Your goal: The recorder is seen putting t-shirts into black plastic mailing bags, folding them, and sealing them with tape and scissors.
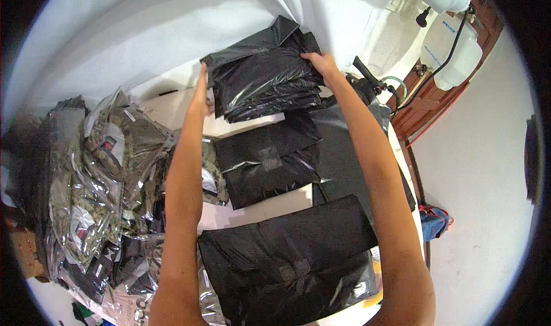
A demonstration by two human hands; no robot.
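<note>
A stack of folded black garments in clear plastic bags (267, 76) lies at the far side of the table, between both hands. My left hand (201, 89) is flat against the stack's left edge, fingers mostly hidden from view. With thumb and fingers, my right hand (323, 66) grips the stack's upper right edge. Nearer to me lies a black bagged garment (269, 158) with a clear label patch. Closest is a larger black bagged garment (288, 257), spread flat between my forearms.
Camouflage garments in clear bags (103, 175) are heaped on the left. A dark grey board or mat (344, 154) lies under my right forearm. A clothes steamer's handle (366, 73) and hoses stand at the back right, near a hanging translucent water bottle (452, 50). White fabric (172, 29) hangs behind.
</note>
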